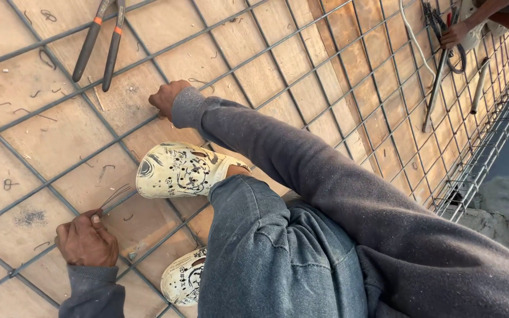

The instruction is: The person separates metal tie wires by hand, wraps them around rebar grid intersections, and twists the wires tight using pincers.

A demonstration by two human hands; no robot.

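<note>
Two hands work the rebar grid; the hand at lower left is closed on a bundle of thin tie wires, pinched between thumb and fingers, the strands fanning toward the shoe; the other hand, upper centre, is curled shut at a bar crossing, though what it grips I cannot tell. Judging by the wire offcuts scattered upper left, some crossings seem tied; many look bare, so much is left. Long-handled cutters lie at the top left. The bars rest over plywood formwork; a co-worker's hand shows upper right, beside the deck's edge cage.
</note>
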